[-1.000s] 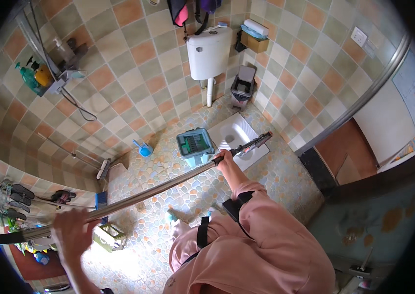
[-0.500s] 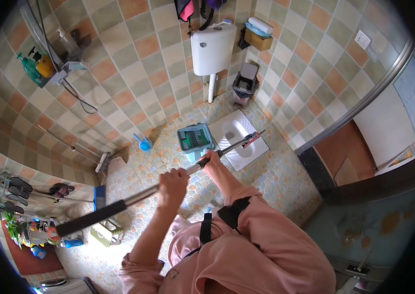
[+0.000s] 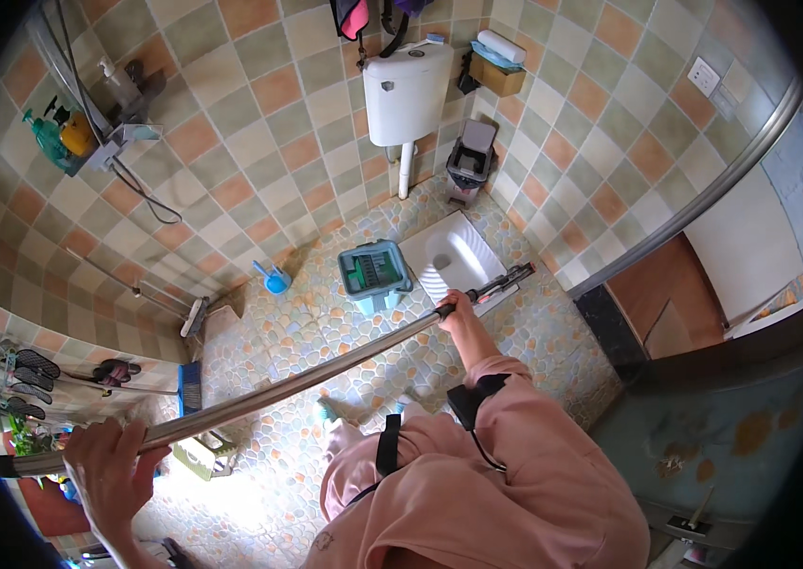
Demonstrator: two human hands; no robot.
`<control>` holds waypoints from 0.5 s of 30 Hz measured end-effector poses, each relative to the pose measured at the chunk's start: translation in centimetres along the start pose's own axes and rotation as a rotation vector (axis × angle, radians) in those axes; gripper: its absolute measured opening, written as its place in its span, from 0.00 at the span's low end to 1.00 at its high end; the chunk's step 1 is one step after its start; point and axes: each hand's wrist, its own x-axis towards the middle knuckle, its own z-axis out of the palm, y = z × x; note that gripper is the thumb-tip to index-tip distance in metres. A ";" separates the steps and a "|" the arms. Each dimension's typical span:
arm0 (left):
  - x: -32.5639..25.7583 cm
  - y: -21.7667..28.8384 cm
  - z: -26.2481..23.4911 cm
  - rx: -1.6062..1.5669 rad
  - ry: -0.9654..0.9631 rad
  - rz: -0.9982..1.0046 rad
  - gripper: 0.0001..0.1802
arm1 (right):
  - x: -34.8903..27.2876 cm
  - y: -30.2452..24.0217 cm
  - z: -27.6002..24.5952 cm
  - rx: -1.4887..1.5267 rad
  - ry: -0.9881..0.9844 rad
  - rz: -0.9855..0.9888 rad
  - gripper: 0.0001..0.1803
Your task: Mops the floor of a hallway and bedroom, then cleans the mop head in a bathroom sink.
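A long metal mop point(image 3: 297, 382) slants across the view, from the lower left up to its narrow dark head point(image 3: 515, 277) at the right. My left hand point(image 3: 112, 469) is closed round the handle close to its near end. Farther along, my right hand point(image 3: 456, 308) grips the pole just below the head. That head hangs over the lower right corner of the white squat toilet point(image 3: 435, 273). Just left of the toilet stands a blue bucket point(image 3: 379, 298) with a green insert. The handle's near end is cut off by the dark rim.
A blue dipper point(image 3: 275, 281) lies on the pebble-patterned floor. Behind the toilet are a white cistern point(image 3: 408, 95) and a lidded bin point(image 3: 471, 155). At the left, a blue broom point(image 3: 190, 387) and a green stool point(image 3: 204, 457) stand near the wall. A doorway point(image 3: 672, 294) opens at the right.
My left hand has moved down and left along the handle, far from my right hand. My right hand has shifted right, and the mop's head has moved right and slightly down.
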 end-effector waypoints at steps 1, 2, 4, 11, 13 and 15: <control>0.5 0.4 1.0 -0.047 0.008 -0.019 0.25 | 0.3 0.5 0.5 -0.025 -0.001 -0.021 0.17; 0.7 0.8 1.7 -0.088 0.010 -0.036 0.25 | 0.5 1.4 0.5 -0.045 0.001 -0.034 0.17; 1.3 2.5 5.4 -0.131 0.184 0.042 0.21 | 0.5 3.7 1.2 -0.087 0.018 -0.062 0.16; 8.0 18.3 17.4 -0.249 -0.072 0.070 0.16 | -2.3 12.0 3.0 -0.009 0.054 0.010 0.14; 9.0 21.7 20.7 -0.286 -0.061 0.003 0.17 | -2.7 14.4 2.8 -0.150 0.090 -0.046 0.14; 9.7 22.3 20.7 -0.281 -0.054 0.023 0.17 | -1.9 13.1 2.7 -0.120 0.106 -0.022 0.14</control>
